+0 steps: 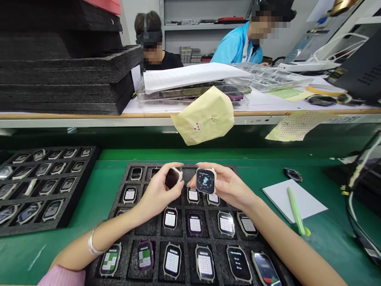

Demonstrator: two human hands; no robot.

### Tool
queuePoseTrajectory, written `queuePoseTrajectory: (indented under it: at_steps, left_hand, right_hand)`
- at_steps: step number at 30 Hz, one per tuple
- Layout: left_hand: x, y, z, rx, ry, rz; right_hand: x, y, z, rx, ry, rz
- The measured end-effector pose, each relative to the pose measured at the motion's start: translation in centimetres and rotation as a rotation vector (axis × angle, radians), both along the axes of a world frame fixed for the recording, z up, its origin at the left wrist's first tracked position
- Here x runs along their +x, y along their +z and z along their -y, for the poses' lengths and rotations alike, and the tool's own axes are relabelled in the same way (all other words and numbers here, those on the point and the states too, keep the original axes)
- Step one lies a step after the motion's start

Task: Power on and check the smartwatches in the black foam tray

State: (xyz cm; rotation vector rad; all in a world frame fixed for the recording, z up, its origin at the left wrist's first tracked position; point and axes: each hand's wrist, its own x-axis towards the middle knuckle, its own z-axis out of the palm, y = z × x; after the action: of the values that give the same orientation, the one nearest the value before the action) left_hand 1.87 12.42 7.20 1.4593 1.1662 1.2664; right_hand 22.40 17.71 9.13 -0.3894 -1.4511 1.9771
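My left hand (162, 183) grips a smartwatch case (172, 178) by its edges; its screen is dark. In my right hand (228, 183) is another smartwatch case (205, 181), whose lit screen shows a round dial with a blue figure. Both are held close together above a black foam tray (154, 234). Its square slots hold several strapless watch cases, such as a purple-framed one (195, 224) and a pale-framed one (172, 260). Many of these screens show white or green grids. My forearms hide some of the slots.
A second foam tray (74, 202) with watches lies at left. On the right are a white pad (276, 198), a green pen (294, 206) and cables (354, 198). Stacked foam trays (68, 71) stand on the shelf. Two people (235, 45) work behind it.
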Motion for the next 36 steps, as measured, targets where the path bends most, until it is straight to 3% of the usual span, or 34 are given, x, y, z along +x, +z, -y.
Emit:
queuePoseTrajectory:
  at_steps: [13,36]
  left_hand:
    - [-0.25,0.27,0.52,0.05,-0.008,-0.226]
    - [-0.36,0.32,0.37,0.029,-0.023,-0.255]
  right_hand:
    - [-0.27,-0.1,0.61,0.02,-0.091,0.036]
    - [-0.31,0.0,0.56,0.021,-0.112,0.104]
